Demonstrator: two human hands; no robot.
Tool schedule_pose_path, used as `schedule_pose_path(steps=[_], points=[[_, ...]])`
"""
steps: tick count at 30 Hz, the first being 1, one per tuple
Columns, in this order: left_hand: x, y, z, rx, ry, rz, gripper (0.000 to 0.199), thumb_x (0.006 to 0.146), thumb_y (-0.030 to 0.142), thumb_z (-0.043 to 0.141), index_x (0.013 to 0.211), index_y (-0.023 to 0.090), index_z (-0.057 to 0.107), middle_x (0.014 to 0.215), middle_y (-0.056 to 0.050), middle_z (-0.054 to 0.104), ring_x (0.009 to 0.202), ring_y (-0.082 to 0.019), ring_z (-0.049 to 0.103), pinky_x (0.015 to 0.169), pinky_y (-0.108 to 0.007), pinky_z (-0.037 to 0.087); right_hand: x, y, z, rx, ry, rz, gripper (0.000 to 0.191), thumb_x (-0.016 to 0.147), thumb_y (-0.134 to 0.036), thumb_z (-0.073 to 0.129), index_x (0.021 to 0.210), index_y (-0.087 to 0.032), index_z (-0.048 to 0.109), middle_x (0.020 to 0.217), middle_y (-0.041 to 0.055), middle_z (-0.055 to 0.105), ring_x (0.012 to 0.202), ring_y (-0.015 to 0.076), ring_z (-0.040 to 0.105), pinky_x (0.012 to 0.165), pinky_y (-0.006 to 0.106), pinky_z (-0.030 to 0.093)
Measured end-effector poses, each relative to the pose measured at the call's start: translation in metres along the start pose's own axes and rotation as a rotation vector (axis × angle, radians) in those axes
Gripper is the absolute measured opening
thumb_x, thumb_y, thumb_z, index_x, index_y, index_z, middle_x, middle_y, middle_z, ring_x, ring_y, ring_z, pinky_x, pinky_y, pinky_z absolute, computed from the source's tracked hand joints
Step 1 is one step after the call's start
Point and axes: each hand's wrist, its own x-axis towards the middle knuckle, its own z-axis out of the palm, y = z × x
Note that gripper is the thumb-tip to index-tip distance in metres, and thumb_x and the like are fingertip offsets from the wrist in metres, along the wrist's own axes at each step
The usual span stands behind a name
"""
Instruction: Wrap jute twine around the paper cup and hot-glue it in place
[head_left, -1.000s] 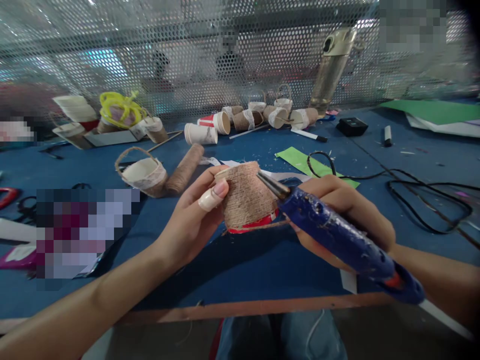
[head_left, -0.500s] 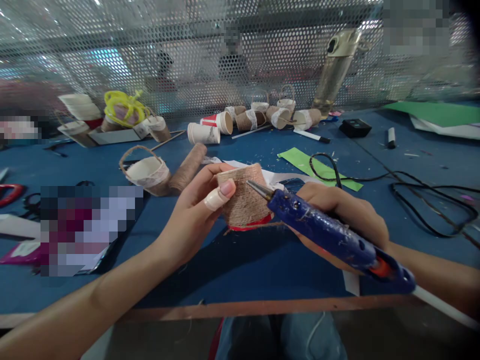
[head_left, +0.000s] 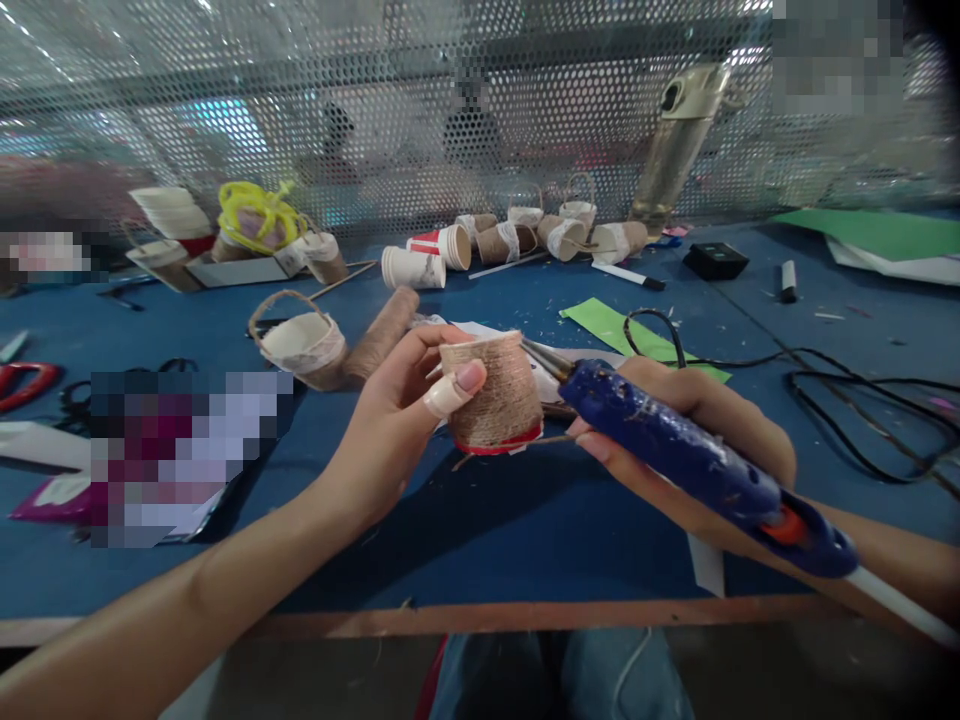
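Between the thumb and fingers of my left hand (head_left: 405, 410) is a paper cup (head_left: 499, 392) wrapped in brown twine, tilted, with a bare red band at its lower end. My left thumb wears a light bandage. In my right hand (head_left: 697, 410) I grip a blue hot glue gun (head_left: 667, 450); its metal nozzle (head_left: 546, 357) points left, close to the cup's upper right edge. Whether the nozzle touches the cup, I cannot tell. A strand of twine (head_left: 559, 440) runs from the cup's lower edge to my right fingertips.
Left of the cup stand a small twine basket (head_left: 304, 345) and a twine roll (head_left: 382, 330). Several finished baskets and paper cups (head_left: 412, 268) lie at the back, beside a tall bottle (head_left: 675, 150). A black cord (head_left: 795, 375) loops on the right. Red-handled scissors (head_left: 30, 385) lie far left.
The glue gun's nozzle has shifted from in front of the twine-wrapped side to the cup's upper right edge. The cup has turned slightly in my left hand.
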Motion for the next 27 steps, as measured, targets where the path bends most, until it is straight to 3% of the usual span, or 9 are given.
schedule_pose_path(steps=[3,7,13,18,22,27], points=[[0.0,0.0,0.0,0.04,0.019,0.009,0.029,0.081,0.037,0.09,0.098,0.024,0.071,0.094,0.0,0.07,0.088,-0.017,0.064,0.08,-0.028,0.053,-0.001,0.002,-0.004,0.006,-0.016,-0.054,0.042,0.072,0.005,0.075,0.098,-0.025,0.062,0.094,0.0025,0.075,0.082,0.0234,0.072,0.074,0.04,0.061],[0.0,-0.002,-0.002,0.08,0.023,0.017,0.032,0.08,0.037,0.091,0.101,0.023,0.071,0.096,-0.001,0.071,0.089,-0.017,0.066,0.08,-0.028,0.054,-0.002,-0.003,-0.003,0.046,-0.001,0.018,0.037,0.08,0.003,0.071,0.1,-0.027,0.063,0.091,0.0012,0.075,0.079,0.0226,0.074,0.073,0.041,0.062],[0.001,-0.002,-0.003,0.121,0.018,0.048,0.033,0.078,0.035,0.092,0.098,0.024,0.069,0.094,-0.001,0.07,0.089,-0.018,0.066,0.079,-0.028,0.056,0.001,-0.011,0.004,0.032,0.084,0.063,0.035,0.077,-0.004,0.081,0.095,-0.028,0.064,0.084,0.0006,0.074,0.072,0.0237,0.072,0.066,0.042,0.059],[0.0,-0.002,-0.004,0.129,-0.01,0.084,0.028,0.08,0.034,0.091,0.098,0.024,0.071,0.094,0.0,0.067,0.087,-0.016,0.063,0.077,-0.025,0.054,0.004,-0.014,0.004,-0.1,0.183,0.222,0.021,0.082,-0.022,0.089,0.09,-0.029,0.07,0.082,-0.0017,0.072,0.067,0.0181,0.068,0.066,0.037,0.06],[-0.001,-0.002,-0.003,0.142,-0.002,0.108,0.026,0.081,0.034,0.09,0.097,0.024,0.072,0.096,-0.001,0.067,0.088,-0.017,0.063,0.079,-0.027,0.053,0.004,-0.014,0.005,-0.09,0.171,0.354,0.018,0.084,-0.025,0.089,0.089,-0.028,0.072,0.077,-0.0043,0.071,0.065,0.0154,0.067,0.064,0.032,0.059],[-0.001,-0.002,-0.003,0.15,0.001,0.127,0.024,0.082,0.033,0.089,0.097,0.025,0.073,0.101,-0.001,0.068,0.089,-0.017,0.063,0.08,-0.027,0.053,0.005,-0.006,0.007,-0.015,0.194,0.385,0.016,0.086,-0.029,0.088,0.085,-0.028,0.072,0.08,-0.0029,0.072,0.066,0.0144,0.066,0.062,0.03,0.058]])
